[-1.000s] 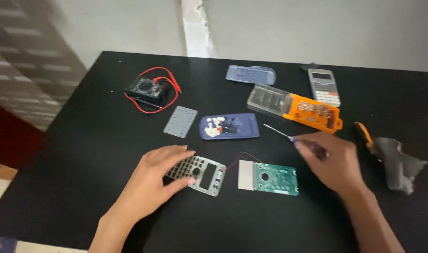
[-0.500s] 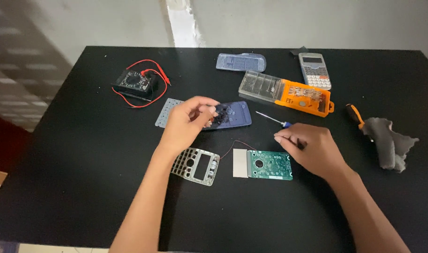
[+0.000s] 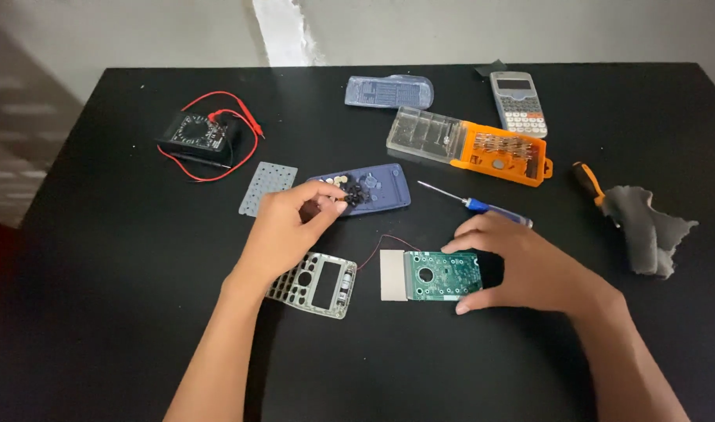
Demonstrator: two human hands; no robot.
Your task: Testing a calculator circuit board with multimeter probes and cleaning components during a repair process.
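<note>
Flanking hands (image 3: 291, 223) (image 3: 521, 270): multimeter (image 3: 195, 134), screwdriver (image 3: 474, 205), cloth (image 3: 650, 227)

The flat rectangular circuit board (image 3: 442, 275) was green with pale solder dots, joined by a thin red wire (image 3: 378, 244) to the silver-grey plastic keypad frame (image 3: 314, 283), and a white-grey display panel (image 3: 391, 275) sat at its left edge. Farther off lay a dark blue calculator shell (image 3: 369, 188) holding black and cream buttons, a pale grey dotted rubber sheet (image 3: 268, 188) and a blue-handled screwdriver (image 3: 474, 205). Far left was a black multimeter (image 3: 197, 133) with red leads; far right, an orange and clear bit case (image 3: 468, 146) and a grey crumpled cloth (image 3: 646, 227), all on the matt black table (image 3: 99, 297).
</note>
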